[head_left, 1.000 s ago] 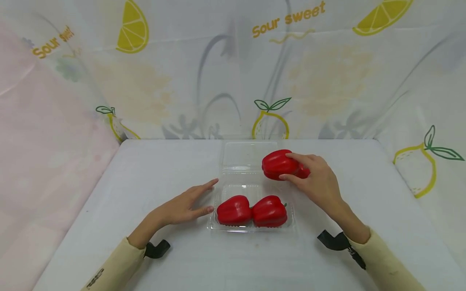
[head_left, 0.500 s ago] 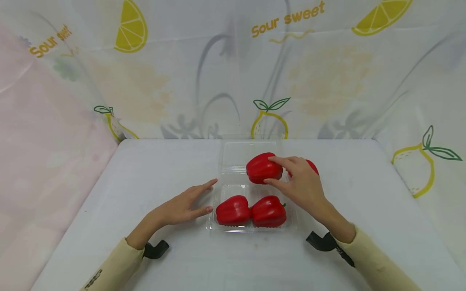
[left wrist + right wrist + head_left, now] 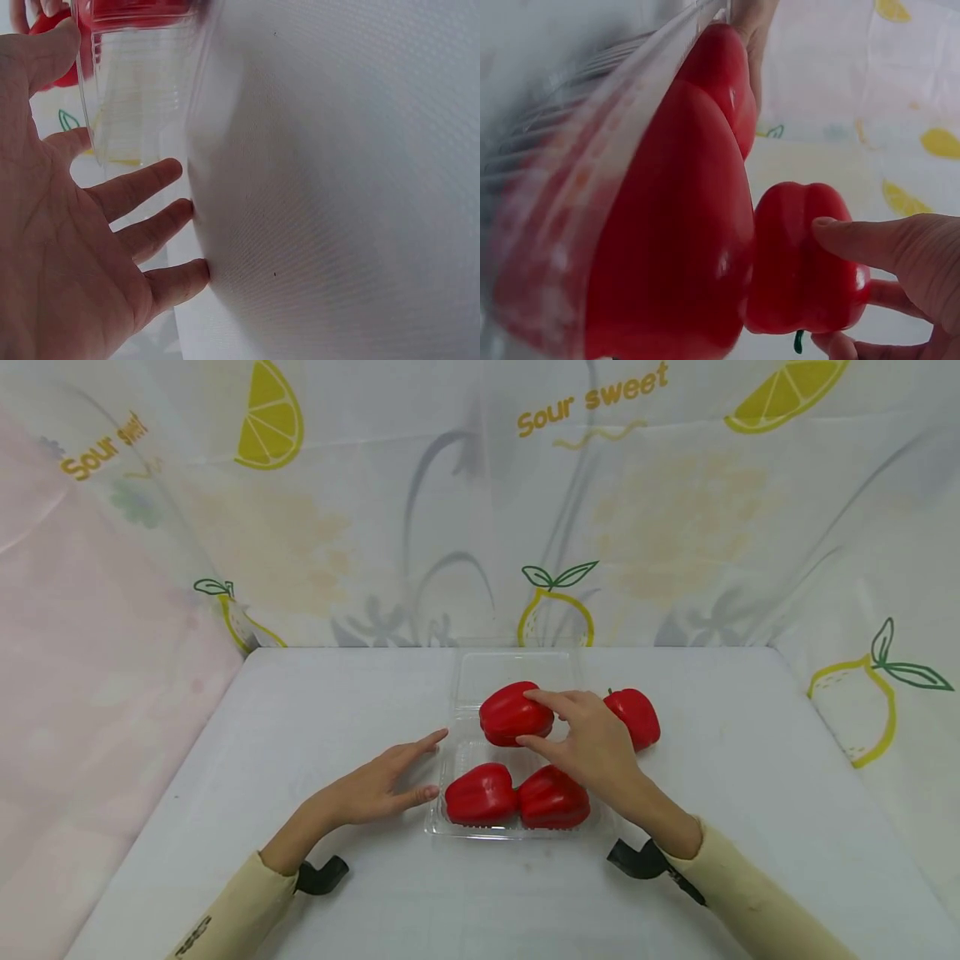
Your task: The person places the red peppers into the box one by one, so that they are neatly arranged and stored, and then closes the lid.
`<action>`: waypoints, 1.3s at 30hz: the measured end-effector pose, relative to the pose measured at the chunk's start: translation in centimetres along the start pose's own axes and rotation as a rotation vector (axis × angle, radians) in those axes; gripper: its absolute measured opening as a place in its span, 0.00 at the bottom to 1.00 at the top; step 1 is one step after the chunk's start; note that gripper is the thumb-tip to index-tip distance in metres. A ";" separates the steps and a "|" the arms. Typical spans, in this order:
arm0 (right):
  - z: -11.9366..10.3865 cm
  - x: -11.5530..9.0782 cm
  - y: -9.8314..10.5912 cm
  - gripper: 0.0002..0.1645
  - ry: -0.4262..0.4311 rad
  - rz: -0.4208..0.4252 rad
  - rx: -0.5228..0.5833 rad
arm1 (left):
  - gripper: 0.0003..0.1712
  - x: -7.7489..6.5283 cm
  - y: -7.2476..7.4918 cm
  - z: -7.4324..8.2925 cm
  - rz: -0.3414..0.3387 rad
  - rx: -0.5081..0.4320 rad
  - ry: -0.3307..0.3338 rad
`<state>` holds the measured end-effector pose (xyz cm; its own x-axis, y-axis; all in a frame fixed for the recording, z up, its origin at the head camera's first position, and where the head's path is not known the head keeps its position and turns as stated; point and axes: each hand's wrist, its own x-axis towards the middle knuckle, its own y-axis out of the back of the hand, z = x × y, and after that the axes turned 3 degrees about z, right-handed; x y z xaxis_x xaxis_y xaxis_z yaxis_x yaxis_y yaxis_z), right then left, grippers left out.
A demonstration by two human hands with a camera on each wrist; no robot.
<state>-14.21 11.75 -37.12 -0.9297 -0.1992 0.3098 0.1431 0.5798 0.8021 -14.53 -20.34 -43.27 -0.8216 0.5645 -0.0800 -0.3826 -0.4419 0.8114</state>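
Note:
My right hand (image 3: 592,743) pinches a red bell pepper (image 3: 512,714) between thumb and fingers, above the back part of a clear plastic clamshell box (image 3: 517,833). In the right wrist view this pepper (image 3: 799,259) has its green stem pointing down. Two more red bell peppers, a left one (image 3: 482,795) and a right one (image 3: 553,797), lie side by side along the box's front. At the box's left side is my left hand (image 3: 375,783), fingers spread and straight. Its thumb lies against the box wall (image 3: 86,82) in the left wrist view.
Another red bell pepper (image 3: 636,718) lies on the white table (image 3: 720,760) to the right of the box, partly behind my right hand. The box's lid (image 3: 517,668) is folded back toward the printed backdrop (image 3: 375,510). Black straps (image 3: 322,875) sit at both wrists.
My right hand has carried its bell pepper leftward and slightly nearer, over the box. The pepper on the table to the right shows more now. My left hand has stayed put.

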 end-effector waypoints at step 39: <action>-2.3 -1.6 -4.3 0.35 0.186 0.049 -0.082 | 0.47 0.0 0.0 0.1 -0.006 -0.012 0.024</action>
<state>-12.61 7.78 -39.90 -0.8433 -0.3189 0.4326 0.2212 0.5276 0.8202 -14.47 -20.30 -43.24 -0.8288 0.5508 -0.0987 -0.3926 -0.4468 0.8039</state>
